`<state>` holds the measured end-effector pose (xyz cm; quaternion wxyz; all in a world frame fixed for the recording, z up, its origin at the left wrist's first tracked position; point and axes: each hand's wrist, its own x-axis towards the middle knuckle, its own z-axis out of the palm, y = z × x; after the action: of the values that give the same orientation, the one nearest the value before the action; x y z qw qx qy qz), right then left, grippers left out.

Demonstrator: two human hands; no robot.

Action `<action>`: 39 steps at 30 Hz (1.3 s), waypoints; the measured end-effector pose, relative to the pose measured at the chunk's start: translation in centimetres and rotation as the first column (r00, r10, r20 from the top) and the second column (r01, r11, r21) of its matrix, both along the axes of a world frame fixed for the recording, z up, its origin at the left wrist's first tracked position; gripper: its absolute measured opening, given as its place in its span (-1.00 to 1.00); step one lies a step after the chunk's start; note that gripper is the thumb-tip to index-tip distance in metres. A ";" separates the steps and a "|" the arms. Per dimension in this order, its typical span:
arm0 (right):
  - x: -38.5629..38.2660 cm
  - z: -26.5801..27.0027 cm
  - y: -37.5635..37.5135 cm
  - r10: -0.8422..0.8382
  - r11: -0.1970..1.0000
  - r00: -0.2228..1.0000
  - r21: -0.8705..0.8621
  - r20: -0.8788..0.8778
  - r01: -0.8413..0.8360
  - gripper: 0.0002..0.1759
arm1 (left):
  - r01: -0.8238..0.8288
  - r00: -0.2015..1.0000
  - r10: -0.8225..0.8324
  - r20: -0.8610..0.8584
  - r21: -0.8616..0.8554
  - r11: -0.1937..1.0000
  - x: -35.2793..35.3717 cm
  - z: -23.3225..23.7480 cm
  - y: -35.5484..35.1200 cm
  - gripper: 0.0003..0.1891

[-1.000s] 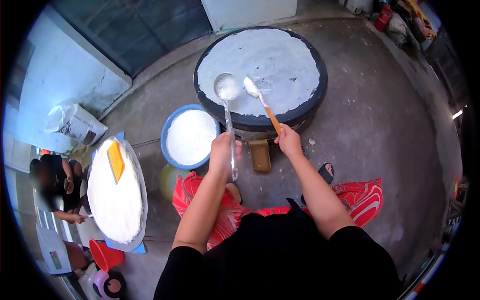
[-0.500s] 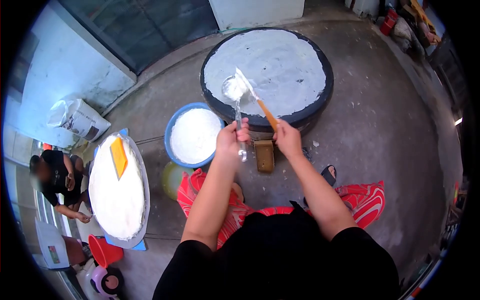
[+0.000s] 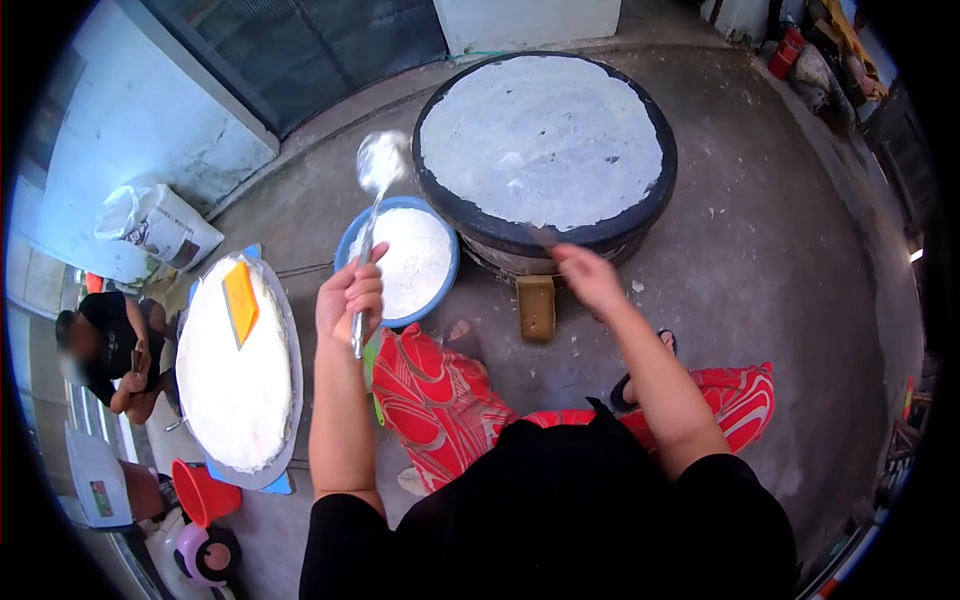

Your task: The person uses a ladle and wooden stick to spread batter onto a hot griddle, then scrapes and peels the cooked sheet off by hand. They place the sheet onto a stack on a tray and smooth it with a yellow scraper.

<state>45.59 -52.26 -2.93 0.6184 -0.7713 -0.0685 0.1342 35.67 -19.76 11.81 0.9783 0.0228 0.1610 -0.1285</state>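
Note:
My left hand (image 3: 350, 297) is closed around the metal handle of a ladle (image 3: 383, 163), whose bowl carries white paste and is raised beyond the blue basin (image 3: 454, 285). White, thick-looking stuff (image 3: 418, 262) fills that basin. Closed too, my right hand (image 3: 590, 278) is near the front rim of a big round black griddle (image 3: 440, 190). It grips a wooden-handled spatula (image 3: 543, 236), now smeared by motion with its blade hard to make out. A thin white layer (image 3: 540, 140) with a few dark spots covers the griddle's top.
At left, an oval board (image 3: 293, 420) bears a white mound with a yellow scraper (image 3: 240, 303) on top. A person in black (image 3: 112, 340) sits behind it. Nearby are a red bucket (image 3: 204, 492) and a white sack (image 3: 165, 228). A brown block (image 3: 536, 310) lies before the griddle.
My left hand has swung the ladle left, away from above the griddle. My right hand has moved slightly right, and the spatula has left the ladle's bowl. The seated person's arm has drawn back.

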 end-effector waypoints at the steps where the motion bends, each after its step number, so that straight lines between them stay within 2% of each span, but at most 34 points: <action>1: 0.6 0.2 -1.4 -0.258 0.966 0.966 0.009 -0.024 0.259 -0.69 | -0.014 0.996 0.020 -0.093 0.064 0.998 -0.7 -0.8 1.3 -0.62; 3: -0.8 -2.7 -2.9 -0.235 0.933 0.921 -0.193 0.310 0.303 -0.70 | 0.023 0.977 0.011 -0.214 0.157 0.987 -1.5 -4.2 4.5 -0.64; 4: -3.0 -2.8 -2.7 -0.035 0.976 0.958 -0.197 0.284 0.094 -0.69 | 0.027 0.978 0.006 -0.209 0.155 0.988 -1.4 -6.0 5.4 -0.64; 5: -4.8 -2.0 -1.8 0.171 0.973 0.951 -0.196 0.258 -0.121 -0.69 | 0.006 0.957 0.039 -0.289 0.155 0.988 -1.3 -7.9 6.0 -0.64; 6: -6.0 3.4 -1.1 0.361 0.814 0.919 -0.426 -0.161 -0.394 -0.70 | -0.015 0.926 0.072 -0.370 0.156 0.988 -1.4 -10.3 6.7 -0.64; 7: -6.9 3.5 -1.0 0.400 0.819 0.913 -0.418 -0.073 -0.392 -0.69 | -0.040 0.935 0.068 -0.349 0.086 0.995 -1.7 -13.6 7.6 -0.61; 9: -5.5 1.0 -2.5 0.169 0.979 0.981 -0.130 0.095 -0.156 -0.66 | 0.000 0.868 0.213 -0.448 0.430 0.903 -2.6 -14.4 5.7 -0.59; 10: -4.1 1.9 -3.8 0.029 0.984 0.998 -0.176 0.056 -0.019 -0.63 | 0.005 0.875 0.201 -0.441 0.422 0.906 -3.4 -16.3 6.2 -0.59; 11: -2.5 0.2 -5.5 -0.140 0.979 0.975 -0.125 0.171 0.163 -0.63 | 0.065 0.902 0.154 -0.403 0.479 0.875 -4.4 -19.6 7.6 -0.59; 12: -1.6 0.6 -7.0 -0.246 0.940 0.922 -0.158 0.298 0.302 -0.62 | 0.124 0.924 0.101 -0.369 0.538 0.834 -5.4 -22.0 8.4 -0.59; 13: -1.1 1.5 -8.3 -0.301 0.886 0.920 -0.283 0.250 0.367 -0.60 | 0.134 0.925 0.088 -0.369 0.535 0.834 -6.5 -23.2 8.2 -0.59; 15: -0.3 0.2 -10.2 -0.336 0.856 0.880 -0.280 0.336 0.434 -0.57 | 0.170 0.837 0.240 -0.492 0.650 0.740 -7.8 -24.8 7.8 -0.66; 16: -0.5 0.5 -10.3 -0.341 0.853 0.879 -0.283 0.333 0.438 -0.57 | 0.176 0.837 0.234 -0.495 0.649 0.740 -8.6 -24.4 7.2 -0.66; 18: -0.5 1.7 -10.1 -0.457 0.841 0.885 -0.280 0.092 0.464 -0.53 | 0.108 0.813 0.385 -0.437 0.763 0.637 -10.2 -22.8 6.3 -0.76; 19: -0.7 2.6 -9.8 -0.459 0.840 0.884 -0.281 0.092 0.465 -0.53 | 0.110 0.813 0.384 -0.438 0.763 0.637 -11.0 -22.1 6.1 -0.76; 21: -0.9 4.2 -9.4 -0.478 0.839 0.875 -0.335 -0.075 0.429 -0.50 | 0.256 0.849 0.426 -0.311 0.949 0.182 -12.2 -20.7 5.6 -0.81; 22: -0.6 3.7 -9.6 -0.478 0.838 0.875 -0.335 -0.073 0.430 -0.50 | 0.254 0.850 0.426 -0.310 0.950 0.183 -12.5 -19.6 4.8 -0.81; 24: 0.0 1.9 -10.0 -0.456 0.876 0.883 -0.235 -0.113 0.422 -0.52 | 0.018 0.818 0.567 -0.099 0.989 0.146 -13.1 -17.8 2.3 -0.80; 25: 0.3 1.8 -9.9 -0.455 0.876 0.883 -0.234 -0.112 0.422 -0.52 | 0.018 0.817 0.567 -0.099 0.989 0.146 -13.5 -17.3 1.3 -0.80; 27: 1.1 1.7 -9.6 -0.477 0.872 0.851 -0.238 -0.219 0.428 -0.57 | -0.133 0.816 0.577 -0.020 0.966 0.221 -14.2 -16.5 -0.4 -0.78; 28: 1.5 0.8 -9.5 -0.478 0.871 0.852 -0.236 -0.214 0.430 -0.57 | -0.138 0.817 0.577 -0.015 0.965 0.221 -14.2 -15.6 -1.3 -0.78; 29: 1.6 -0.6 -9.5 -0.456 0.784 0.886 -0.432 0.086 0.446 -0.59 | -0.177 0.810 0.586 -0.005 0.951 0.252 -14.4 -14.7 -2.3 -0.78; 30: 1.4 -1.6 -9.6 -0.336 0.641 0.870 -0.589 0.361 0.492 -0.61 | -0.211 0.802 0.597 0.000 0.936 0.283 -14.7 -13.9 -3.3 -0.78; 31: 1.0 -1.7 -9.6 -0.335 0.640 0.870 -0.591 0.361 0.492 -0.61 | -0.210 0.802 0.597 -0.002 0.935 0.285 -15.3 -13.3 -4.2 -0.78; 33: 1.0 -1.6 -8.9 -0.301 0.824 0.941 -0.455 0.155 0.338 -0.62 | -0.217 0.817 0.572 0.065 0.955 0.202 -15.9 -12.7 -4.9 -0.75; 34: 0.4 2.1 -8.3 -0.351 0.921 0.930 -0.221 -0.109 0.322 -0.64 | -0.217 0.817 0.573 0.065 0.955 0.202 -16.3 -13.2 -4.9 -0.75; 35: 0.5 1.6 -8.7 -0.347 0.922 0.931 -0.221 -0.111 0.317 -0.64 | -0.206 0.817 0.576 0.032 0.949 0.240 -16.9 -14.3 -4.7 -0.73; 37: 1.2 -0.7 -10.7 -0.612 0.790 0.786 -0.113 -0.085 0.602 -0.63 | -0.199 0.813 0.582 0.003 0.941 0.274 -18.0 -16.8 -4.5 -0.70; 38: 0.2 -2.3 -11.1 -0.449 0.787 0.824 -0.284 0.346 0.548 -0.64 | -0.166 0.811 0.562 -0.165 0.855 0.491 -18.3 -18.3 -4.5 -0.69; 39: -0.9 -1.7 -10.6 -0.447 0.789 0.822 -0.278 0.352 0.548 -0.64 | -0.141 0.805 0.501 -0.318 0.719 0.681 -18.2 -19.1 -4.6 -0.67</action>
<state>44.67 -62.83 -4.64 0.4610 -0.8739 0.0824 -0.1300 17.47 -24.37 -7.24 0.8362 0.3059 0.4400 0.1165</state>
